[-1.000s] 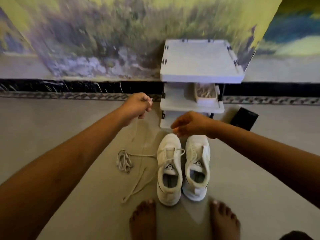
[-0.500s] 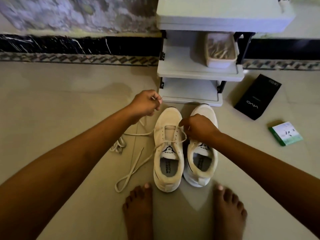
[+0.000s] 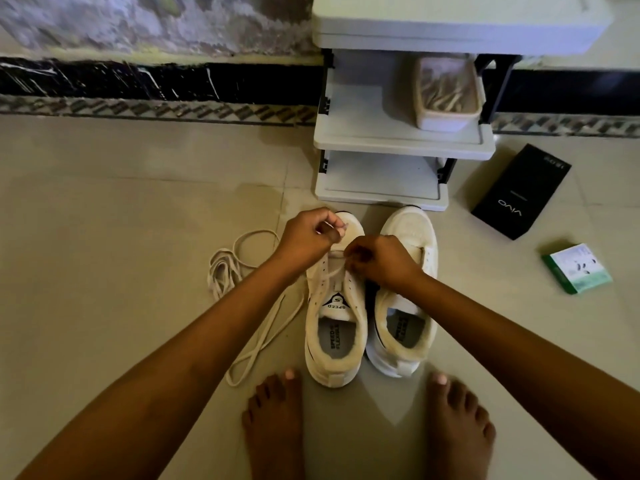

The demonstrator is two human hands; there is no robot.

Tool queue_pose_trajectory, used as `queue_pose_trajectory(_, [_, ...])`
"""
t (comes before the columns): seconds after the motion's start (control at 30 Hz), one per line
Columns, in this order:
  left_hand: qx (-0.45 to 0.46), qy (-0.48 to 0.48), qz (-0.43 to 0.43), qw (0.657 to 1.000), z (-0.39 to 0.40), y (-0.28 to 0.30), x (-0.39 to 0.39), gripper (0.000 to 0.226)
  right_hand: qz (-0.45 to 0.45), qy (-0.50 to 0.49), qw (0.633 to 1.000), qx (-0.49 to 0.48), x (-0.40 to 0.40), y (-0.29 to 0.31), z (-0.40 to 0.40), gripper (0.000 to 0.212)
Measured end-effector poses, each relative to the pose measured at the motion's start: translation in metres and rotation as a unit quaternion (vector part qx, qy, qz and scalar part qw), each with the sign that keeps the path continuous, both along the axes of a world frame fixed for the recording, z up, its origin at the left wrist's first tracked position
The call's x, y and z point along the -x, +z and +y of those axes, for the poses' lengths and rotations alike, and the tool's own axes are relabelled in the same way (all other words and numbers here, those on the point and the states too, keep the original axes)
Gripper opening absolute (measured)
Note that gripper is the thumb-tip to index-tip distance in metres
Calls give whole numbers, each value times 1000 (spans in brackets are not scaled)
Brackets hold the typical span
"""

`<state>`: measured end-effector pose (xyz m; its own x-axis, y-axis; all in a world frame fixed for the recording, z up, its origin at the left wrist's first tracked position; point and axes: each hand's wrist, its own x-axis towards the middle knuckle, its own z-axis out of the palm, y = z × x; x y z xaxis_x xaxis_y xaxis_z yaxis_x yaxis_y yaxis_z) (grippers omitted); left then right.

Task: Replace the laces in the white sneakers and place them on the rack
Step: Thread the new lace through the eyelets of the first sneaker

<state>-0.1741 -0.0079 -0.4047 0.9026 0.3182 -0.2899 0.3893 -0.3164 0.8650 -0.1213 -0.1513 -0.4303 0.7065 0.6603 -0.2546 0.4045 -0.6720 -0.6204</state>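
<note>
1. Two bare feet are standing on the tiled floor, nearest the camera, just behind the heels of the white sneakers.
2. The left sneaker and the right sneaker are sitting side by side, touching, directly under both hands.
3. The right hand is hovering over the left sneaker's eyelets, its grip pinching the lace that is crossing the tongue.
4. The left hand is sitting just beside it over the toe, fingers curled with the grip closed on a lace end; the fine detail is blurred.
5. Left of the grips, a loose lace is lying coiled and trailing back along the floor.
6. Beyond the grips, the white rack is standing close to the sneakers' toes, with a tub of pale strips on its middle shelf.
7. Right of the grips, a black box and a green-edged packet are lying on the floor, apart from each other.
</note>
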Motion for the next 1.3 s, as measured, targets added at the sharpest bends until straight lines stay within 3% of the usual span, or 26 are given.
queue_pose_trajectory(0.1, [-89,-31,-5,996,-5,-12,5,6,14,-28,999,-17,2,0,-1,39])
queue_pose_trajectory(0.43, [-294,-106,30,950,-9,-27,12,17,40,-56,996,-54,6,-1,-7,43])
queue_pose_trajectory(0.7, [-401,-179,23,898,-19,-26,13,28,2,-84,996,-33,11,-7,-12,32])
queue_pose_trajectory(0.83, [-357,-140,31,923,-21,-28,12,24,7,-97,994,-48,11,-9,-13,28])
queue_pose_trajectory(1.03, [-184,-72,78,977,-20,-36,8,13,26,-115,990,-73,10,-12,-14,25])
queue_pose_trajectory(1.3, [-105,-16,78,991,-24,-42,7,10,51,-126,987,-85,9,-11,-14,24])
